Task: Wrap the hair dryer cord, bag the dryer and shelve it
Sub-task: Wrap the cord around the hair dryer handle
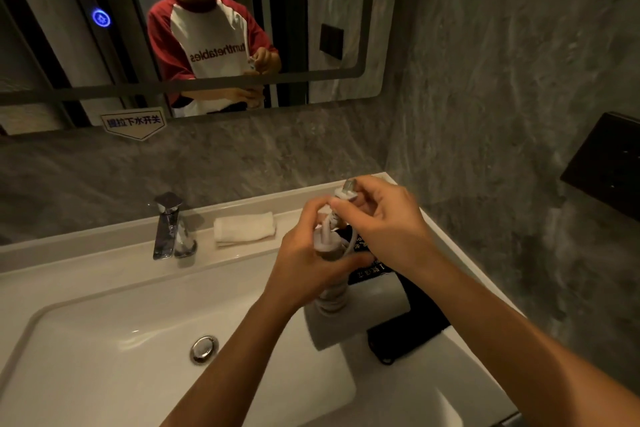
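Note:
A white hair dryer stands over the right side of the basin, its handle pointing up with the white cord coiled around it. My left hand grips the upper handle over the coils. My right hand pinches the plug at the cord's end, just above the handle. A black cloth bag with pale lettering lies on the counter under and behind the dryer, partly hidden by my hands.
The white basin with its chrome drain fills the lower left. A chrome tap and a folded white towel sit at the back rim. A mirror hangs above; a black wall box juts out at right.

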